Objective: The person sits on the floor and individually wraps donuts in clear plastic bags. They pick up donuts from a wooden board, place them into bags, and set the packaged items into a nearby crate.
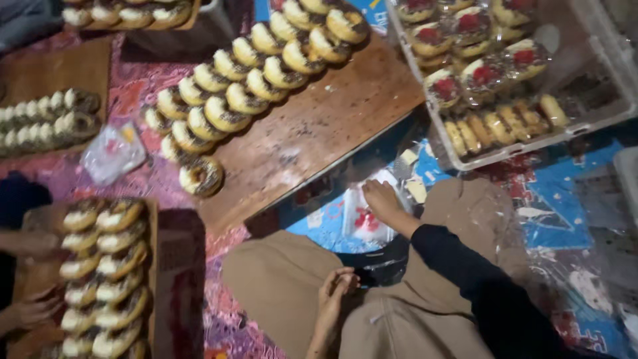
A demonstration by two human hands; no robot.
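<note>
the right hand [382, 201] rests loosely open on a clear plastic bag [364, 223] on the floor, seemingly picking one up for packing, while the left hand [334, 292], fingers curled and empty, rests on the lap beside the wooden board [319, 126] of iced doughnuts [239, 93].

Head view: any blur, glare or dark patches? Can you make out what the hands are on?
Head view: soft all over with motion blur, dim warm light. Glare on the clear plastic tray and the floor wrap; the lap area is dark. The right hand rests on a small clear bag. The left hand sits by the lap, and what its fingers hold is too blurred to tell.
</note>
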